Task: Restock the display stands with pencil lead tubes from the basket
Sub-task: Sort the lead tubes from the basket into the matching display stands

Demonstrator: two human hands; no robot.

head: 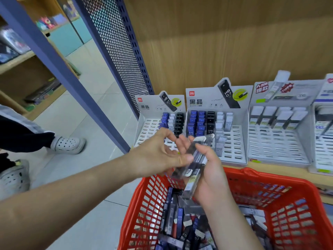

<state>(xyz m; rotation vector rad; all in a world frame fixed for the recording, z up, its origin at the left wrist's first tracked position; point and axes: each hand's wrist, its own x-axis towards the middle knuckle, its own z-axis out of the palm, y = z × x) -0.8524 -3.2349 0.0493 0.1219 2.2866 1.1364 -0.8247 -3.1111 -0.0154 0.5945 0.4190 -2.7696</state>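
**Item:** pencil lead tubes (196,159), a small bundle in clear and dark plastic with pale caps, held slantwise above the red basket (270,179). Many more loose tubes (180,222) lie heaped in the basket bottom.

**Grip, right hand (210,170):** fingers curled round the bundle's lower half, clamped on it.

**Grip, left hand (158,154):** fingers apart and straight, thumb at the bundle's side, holding nothing.

**Handling (judged):** light, stiff and smooth-walled, so likely to slide against one another. Best pinched singly across the flat sides near the cap, leaving the base free to enter a slot.

**Destination:** display stands on the wooden shelf (288,173)
- left stand (149,127): mostly bare slots
- middle stand (234,141): rear rows filled
- right stand (275,141): rear rows filled, front rows open

**Edges and room:** the basket rim sits just below the shelf edge, and the blue perforated panel (115,51) borders the left stand. There is open air above the stands; a low approach could topple the upright tubes already seated
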